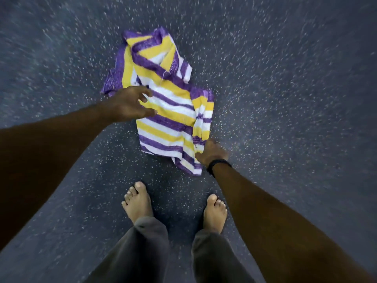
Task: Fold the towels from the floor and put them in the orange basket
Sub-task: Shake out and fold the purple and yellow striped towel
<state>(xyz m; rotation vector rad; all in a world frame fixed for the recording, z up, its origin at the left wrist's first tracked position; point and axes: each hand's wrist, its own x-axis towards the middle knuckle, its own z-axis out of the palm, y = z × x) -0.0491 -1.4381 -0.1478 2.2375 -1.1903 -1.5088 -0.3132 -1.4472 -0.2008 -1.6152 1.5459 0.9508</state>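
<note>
Left hand [130, 105]: fingers spread and relaxed, over the left edge of striped towel [169, 103], gripping nothing. Right hand [212, 153]: pinching the towel's near right corner, dark band [219, 163] at wrist. Hands well apart. Towel: purple, yellow and white stripes, crumpled on dark speckled floor [285, 78], just ahead of bare feet [138, 203]. Grey trouser legs [142, 252] below.

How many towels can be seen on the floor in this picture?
1. The striped towel lies crumpled on the dark floor ahead of the bare feet, between the left hand and right hand. Others may lie outside the view.
</note>
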